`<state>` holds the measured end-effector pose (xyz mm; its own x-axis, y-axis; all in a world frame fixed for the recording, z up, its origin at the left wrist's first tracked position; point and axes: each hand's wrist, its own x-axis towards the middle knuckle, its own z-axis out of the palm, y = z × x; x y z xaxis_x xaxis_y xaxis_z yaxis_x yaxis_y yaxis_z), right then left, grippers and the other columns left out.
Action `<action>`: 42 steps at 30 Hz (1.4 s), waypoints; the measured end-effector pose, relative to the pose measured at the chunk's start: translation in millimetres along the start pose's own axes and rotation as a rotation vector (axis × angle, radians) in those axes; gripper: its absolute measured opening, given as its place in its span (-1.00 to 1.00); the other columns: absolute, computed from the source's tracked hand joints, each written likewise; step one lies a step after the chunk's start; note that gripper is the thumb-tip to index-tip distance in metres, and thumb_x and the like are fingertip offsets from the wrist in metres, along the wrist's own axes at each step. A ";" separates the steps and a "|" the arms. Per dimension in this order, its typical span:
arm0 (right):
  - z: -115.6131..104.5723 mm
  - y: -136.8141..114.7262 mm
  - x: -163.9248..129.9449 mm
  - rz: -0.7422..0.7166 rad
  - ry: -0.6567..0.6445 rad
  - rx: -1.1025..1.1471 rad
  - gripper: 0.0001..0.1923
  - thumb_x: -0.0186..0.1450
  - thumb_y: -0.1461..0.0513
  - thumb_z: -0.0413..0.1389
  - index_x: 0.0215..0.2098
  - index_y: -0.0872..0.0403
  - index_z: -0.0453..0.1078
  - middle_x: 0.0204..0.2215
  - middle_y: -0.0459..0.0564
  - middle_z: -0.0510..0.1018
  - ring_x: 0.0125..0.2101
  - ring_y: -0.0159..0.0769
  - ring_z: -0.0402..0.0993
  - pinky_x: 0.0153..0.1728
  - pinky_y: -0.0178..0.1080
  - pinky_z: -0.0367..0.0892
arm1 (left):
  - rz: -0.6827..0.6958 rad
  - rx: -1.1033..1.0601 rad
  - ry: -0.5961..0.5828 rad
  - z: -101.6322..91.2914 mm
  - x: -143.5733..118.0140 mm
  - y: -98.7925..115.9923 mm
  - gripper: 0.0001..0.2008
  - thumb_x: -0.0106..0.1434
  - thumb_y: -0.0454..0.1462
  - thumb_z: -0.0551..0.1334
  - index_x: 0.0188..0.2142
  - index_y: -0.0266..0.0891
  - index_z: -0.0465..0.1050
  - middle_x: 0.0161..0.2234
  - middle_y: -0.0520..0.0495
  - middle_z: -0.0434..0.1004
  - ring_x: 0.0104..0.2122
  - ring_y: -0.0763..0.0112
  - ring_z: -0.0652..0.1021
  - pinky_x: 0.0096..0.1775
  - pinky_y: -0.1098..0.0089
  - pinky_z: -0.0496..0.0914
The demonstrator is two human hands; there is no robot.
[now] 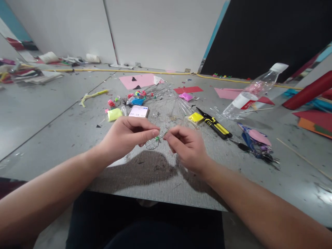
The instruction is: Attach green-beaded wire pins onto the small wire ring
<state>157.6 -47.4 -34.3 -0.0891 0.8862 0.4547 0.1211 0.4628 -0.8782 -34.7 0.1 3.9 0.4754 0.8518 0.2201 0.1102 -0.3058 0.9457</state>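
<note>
From the head camera I see two bare hands meeting over a grey table [77, 121]. My left hand [124, 136] has its fingers curled in, thumb and forefinger pinched on one end of a thin wire piece [155, 141]; my right hand [188, 145] is closed the same way, its fingertips [168, 136] pinching the other end. The wire sits between the two sets of fingertips, just above the table, with a small loop hanging below them and one green bead [157, 138] on it right at the left fingertips.

Beyond the left fingers, near them, I count one phone [138, 111] showing a timer, and beside it one pale yellow block [114, 114]. Further out lies a cluster of small coloured beads [135, 97]; I cannot count them. Past the right fingers I count one bright yellow block [195, 117], one pair of yellow-handled pliers [215, 126] just beside it, and one pink block [186, 97] further away. To the right of the right fingers, well apart, lie one clear plastic bottle [252, 91] tipped on its side with a white cap, one pair of scissors [255, 152] with dark handles, and one red roll [308, 91]. One thin wooden stick [303, 159] lies far right. A bundle of thin wires [166, 93] fans out beyond both hands; their number I cannot tell. Two pink sheets [141, 80] lie far off, and one red sheet [188, 90] between them.
</note>
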 end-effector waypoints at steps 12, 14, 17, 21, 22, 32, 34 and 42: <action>2.1 -4.4 -2.9 0.038 -0.006 -0.022 -0.79 0.34 0.17 0.11 -0.46 0.03 0.34 -0.66 -0.20 0.30 -0.62 -0.46 0.18 -0.59 -0.29 0.12 | -0.104 0.000 -0.096 1.8 2.7 -2.2 -0.91 0.17 -0.24 0.39 -0.39 -0.22 0.65 -0.65 0.07 0.38 -0.63 0.59 0.31 -0.60 0.50 0.16; 2.0 -3.8 -2.4 0.041 -0.011 -0.019 -0.78 0.34 0.17 0.11 -0.46 0.03 0.34 -0.66 -0.21 0.29 -0.63 -0.47 0.17 -0.59 -0.30 0.11 | -0.104 -0.015 -0.094 1.7 3.2 -3.7 -0.92 0.17 -0.24 0.40 -0.40 -0.21 0.64 -0.65 0.07 0.37 -0.63 0.59 0.31 -0.60 0.50 0.16; 2.2 -3.4 -2.1 0.040 -0.023 -0.010 -0.78 0.34 0.16 0.12 -0.45 0.04 0.35 -0.66 -0.21 0.29 -0.63 -0.48 0.17 -0.60 -0.30 0.10 | -0.104 -0.020 -0.076 1.6 3.7 -3.8 -0.92 0.16 -0.25 0.40 -0.41 -0.21 0.64 -0.64 0.07 0.38 -0.63 0.59 0.32 -0.59 0.50 0.17; 2.2 -3.8 -2.0 0.046 -0.043 0.004 -0.79 0.34 0.16 0.12 -0.44 0.04 0.36 -0.64 -0.21 0.31 -0.63 -0.48 0.18 -0.60 -0.31 0.11 | -0.103 0.013 -0.079 2.0 3.2 -1.4 -0.94 0.16 -0.26 0.40 -0.40 -0.21 0.65 -0.63 0.06 0.39 -0.62 0.59 0.32 -0.59 0.49 0.18; 2.1 -3.9 -2.0 0.048 -0.043 0.004 -0.79 0.35 0.16 0.12 -0.44 0.04 0.36 -0.64 -0.21 0.31 -0.63 -0.48 0.18 -0.60 -0.31 0.10 | -0.103 0.017 -0.082 2.2 3.0 -0.9 -0.94 0.16 -0.26 0.40 -0.39 -0.21 0.65 -0.63 0.06 0.39 -0.62 0.59 0.32 -0.59 0.49 0.18; 1.4 -4.1 -1.6 0.020 -0.053 -0.005 -0.80 0.34 0.19 0.11 -0.44 0.06 0.36 -0.64 -0.21 0.32 -0.62 -0.49 0.18 -0.60 -0.33 0.11 | -0.100 0.073 -0.088 3.3 4.1 2.8 -0.96 0.15 -0.32 0.39 -0.42 -0.25 0.64 -0.68 0.09 0.37 -0.64 0.60 0.31 -0.60 0.52 0.17; 1.5 -4.1 -1.2 0.005 -0.049 -0.005 -0.80 0.34 0.19 0.11 -0.44 0.07 0.37 -0.64 -0.21 0.32 -0.62 -0.49 0.19 -0.60 -0.33 0.11 | -0.096 0.066 -0.087 3.2 3.8 3.0 -0.96 0.15 -0.32 0.39 -0.41 -0.25 0.64 -0.67 0.08 0.38 -0.64 0.60 0.32 -0.60 0.53 0.18; 2.5 -1.9 -0.9 -0.013 -0.028 -0.006 -0.78 0.34 0.17 0.12 -0.45 0.08 0.37 -0.65 -0.21 0.31 -0.63 -0.50 0.19 -0.60 -0.34 0.12 | -0.092 -0.008 -0.096 4.7 4.2 1.7 -0.97 0.10 -0.36 0.42 -0.41 -0.25 0.63 -0.65 0.10 0.39 -0.64 0.62 0.33 -0.60 0.56 0.20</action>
<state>154.9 -49.1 -33.4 -0.1183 0.8793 0.4613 0.1252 0.4741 -0.8715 -28.4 1.1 5.3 0.5449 0.8314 0.1089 0.1501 -0.2245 0.9628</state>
